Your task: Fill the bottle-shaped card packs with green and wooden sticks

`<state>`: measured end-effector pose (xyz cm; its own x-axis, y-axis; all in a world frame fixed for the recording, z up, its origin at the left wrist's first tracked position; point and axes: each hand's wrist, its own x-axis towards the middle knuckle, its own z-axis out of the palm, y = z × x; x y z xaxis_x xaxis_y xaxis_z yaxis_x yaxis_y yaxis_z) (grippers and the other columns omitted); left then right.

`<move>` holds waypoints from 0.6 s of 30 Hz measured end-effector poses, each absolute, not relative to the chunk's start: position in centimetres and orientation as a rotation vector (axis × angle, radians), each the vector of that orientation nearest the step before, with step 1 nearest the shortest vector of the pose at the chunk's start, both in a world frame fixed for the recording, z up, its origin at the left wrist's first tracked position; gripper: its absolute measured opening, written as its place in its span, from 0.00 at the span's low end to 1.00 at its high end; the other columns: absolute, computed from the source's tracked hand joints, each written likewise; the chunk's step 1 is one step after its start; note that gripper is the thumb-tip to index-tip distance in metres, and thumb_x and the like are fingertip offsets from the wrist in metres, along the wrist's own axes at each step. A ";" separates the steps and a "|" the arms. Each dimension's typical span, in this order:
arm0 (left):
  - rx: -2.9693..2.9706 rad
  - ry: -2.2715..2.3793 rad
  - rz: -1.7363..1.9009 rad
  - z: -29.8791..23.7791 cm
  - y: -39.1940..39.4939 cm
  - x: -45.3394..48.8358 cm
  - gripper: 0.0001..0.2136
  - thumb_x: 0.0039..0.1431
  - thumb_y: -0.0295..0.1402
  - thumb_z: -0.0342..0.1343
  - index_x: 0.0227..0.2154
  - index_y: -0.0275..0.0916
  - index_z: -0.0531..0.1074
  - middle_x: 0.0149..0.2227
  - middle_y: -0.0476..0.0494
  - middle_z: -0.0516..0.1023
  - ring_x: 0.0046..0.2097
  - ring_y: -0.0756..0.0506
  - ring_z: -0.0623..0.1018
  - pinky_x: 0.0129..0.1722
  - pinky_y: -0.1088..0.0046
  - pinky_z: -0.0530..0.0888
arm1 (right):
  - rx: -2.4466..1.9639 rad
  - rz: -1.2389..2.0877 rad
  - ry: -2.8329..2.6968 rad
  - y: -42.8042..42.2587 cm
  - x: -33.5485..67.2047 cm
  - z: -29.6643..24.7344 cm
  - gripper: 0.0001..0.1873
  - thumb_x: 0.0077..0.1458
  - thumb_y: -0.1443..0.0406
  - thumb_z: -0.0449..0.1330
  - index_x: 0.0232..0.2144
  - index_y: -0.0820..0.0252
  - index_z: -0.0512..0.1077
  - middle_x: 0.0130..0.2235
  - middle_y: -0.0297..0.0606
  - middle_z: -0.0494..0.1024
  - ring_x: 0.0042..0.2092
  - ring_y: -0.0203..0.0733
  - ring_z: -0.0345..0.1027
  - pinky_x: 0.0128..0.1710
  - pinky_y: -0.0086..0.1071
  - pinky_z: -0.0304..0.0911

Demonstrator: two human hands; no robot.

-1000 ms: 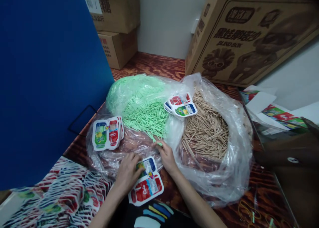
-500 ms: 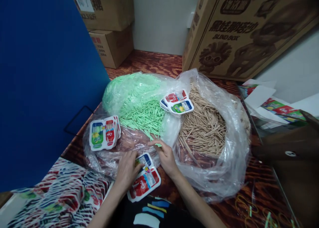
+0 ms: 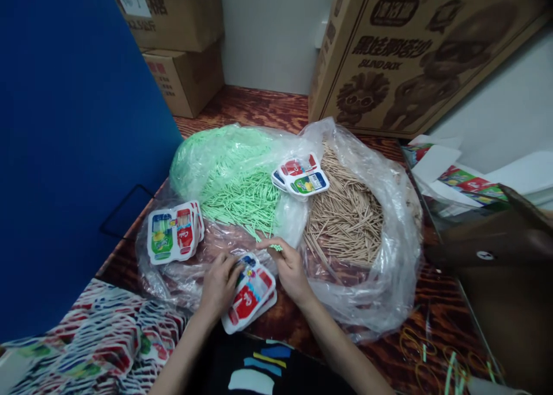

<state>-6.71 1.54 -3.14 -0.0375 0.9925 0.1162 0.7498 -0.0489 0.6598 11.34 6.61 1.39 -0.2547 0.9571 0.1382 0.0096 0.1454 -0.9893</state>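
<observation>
My left hand (image 3: 218,284) is closed on the upper left side of a printed blister pack (image 3: 250,294) with red cola and blue-green bottle shapes. Under it, another pack's white edge (image 3: 268,306) shows at the lower right. Between the fingertips of my right hand (image 3: 294,271) is a small bunch of thin green sticks (image 3: 275,247), ends pointing out to the left. Just beyond lies a clear bag with a heap of loose green sticks (image 3: 242,199). To its right, a second bag holds light brown sticks (image 3: 345,216).
Several packs are stacked on the plastic at left (image 3: 175,232), and more packs (image 3: 302,176) lie between the heaps. Rows of packs (image 3: 103,337) fill the lower left. Cardboard boxes (image 3: 380,55) stand behind, a blue panel (image 3: 78,124) at left. Rubber bands (image 3: 425,354) lie lower right.
The upper pack under my left hand has shifted upward, and the edge of another pack now shows beneath it. My right hand keeps its green sticks. The whole view has shifted slightly.
</observation>
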 end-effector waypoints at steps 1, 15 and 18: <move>1.853 1.836 0.824 -3.4 1.5 -6.6 0.08 0.62 0.35 0.48 0.34 0.41 0.71 0.34 0.45 0.72 0.36 0.44 0.74 0.36 0.68 0.70 | -0.984 1.268 -1.480 6.6 11.4 1.4 0.11 0.59 0.69 0.52 0.37 0.57 0.75 0.39 0.36 0.79 0.46 0.41 0.72 0.49 0.34 0.62; 1.801 1.858 1.026 -3.3 1.5 -6.8 0.08 0.60 0.33 0.49 0.30 0.39 0.72 0.29 0.46 0.76 0.32 0.46 0.75 0.34 0.71 0.71 | -1.016 1.260 -1.458 6.5 12.2 1.2 0.10 0.59 0.67 0.53 0.36 0.56 0.75 0.39 0.37 0.79 0.45 0.43 0.72 0.49 0.35 0.63; 1.833 1.822 1.046 -3.2 1.6 -7.0 0.09 0.61 0.33 0.48 0.31 0.39 0.73 0.30 0.45 0.77 0.34 0.46 0.76 0.35 0.69 0.72 | -1.008 1.249 -1.460 6.4 12.2 1.1 0.10 0.60 0.66 0.53 0.36 0.56 0.75 0.39 0.36 0.79 0.44 0.43 0.72 0.49 0.35 0.63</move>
<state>-6.95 1.63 -3.17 -0.1005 0.9626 0.2518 0.7024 -0.1106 0.7032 12.23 6.42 1.06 -0.2264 0.9643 0.1377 0.0133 0.1444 -0.9894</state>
